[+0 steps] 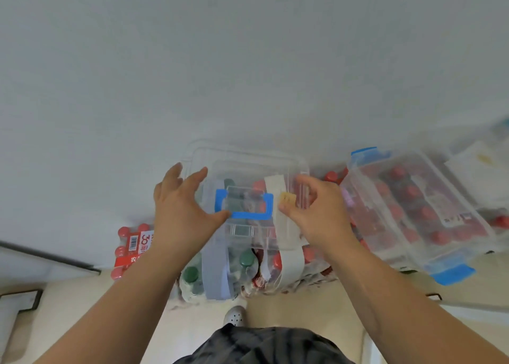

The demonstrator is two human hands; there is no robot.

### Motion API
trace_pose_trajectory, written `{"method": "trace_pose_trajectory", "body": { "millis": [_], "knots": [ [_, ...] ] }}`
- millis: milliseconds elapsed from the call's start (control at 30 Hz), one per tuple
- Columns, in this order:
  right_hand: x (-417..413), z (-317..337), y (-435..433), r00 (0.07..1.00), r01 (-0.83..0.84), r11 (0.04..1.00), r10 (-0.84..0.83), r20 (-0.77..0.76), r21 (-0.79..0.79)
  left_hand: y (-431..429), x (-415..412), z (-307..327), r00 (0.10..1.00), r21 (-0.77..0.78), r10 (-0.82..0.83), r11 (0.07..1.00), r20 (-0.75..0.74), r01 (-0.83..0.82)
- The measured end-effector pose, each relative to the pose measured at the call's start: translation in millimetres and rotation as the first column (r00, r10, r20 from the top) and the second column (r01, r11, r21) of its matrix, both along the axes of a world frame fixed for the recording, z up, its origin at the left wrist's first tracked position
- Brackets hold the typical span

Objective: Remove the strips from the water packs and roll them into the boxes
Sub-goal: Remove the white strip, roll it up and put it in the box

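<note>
Head view: the left hand (179, 212) lies spread against the clear box (248, 157) atop the packs (315, 256), while the right hand (319, 212) pinches a yellow tab (287, 198) by the white strip (289, 261), so it seems best to steady the box and peel slowly, rolling as it frees.

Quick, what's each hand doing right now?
Left hand: open, fingers spread against the clear box.
Right hand: pinching the white strip.
</note>
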State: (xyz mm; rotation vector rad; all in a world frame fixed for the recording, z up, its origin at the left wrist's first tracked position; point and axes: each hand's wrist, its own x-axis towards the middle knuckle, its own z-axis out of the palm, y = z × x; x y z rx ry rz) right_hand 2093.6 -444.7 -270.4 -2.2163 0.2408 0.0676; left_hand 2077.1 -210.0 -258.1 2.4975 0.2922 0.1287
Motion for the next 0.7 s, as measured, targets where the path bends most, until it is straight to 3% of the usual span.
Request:
{"method": "trace_pose_trajectory", "body": {
  "millis": [233, 467, 700],
  "knots": [
    [-35, 57, -97, 0.959, 0.199, 0.98, -0.197, 0.202, 0.009, -88, 5, 45, 0.967, 0.003, -0.209, 0.978, 0.145, 0.21],
    [-82, 51, -192, 0.932, 0.324, 0.935, -0.341, 0.121, 0.145, -186, 23, 47, 0.897, 0.069, -0.433, 0.901, 0.088, 0.428],
    [-105, 34, -232, 0.89, 0.428, 0.868, -0.453, 0.048, 0.251, -251, 49, 61, 0.795, 0.156, -0.604, 0.782, -0.051, 0.604]
  ]
}}
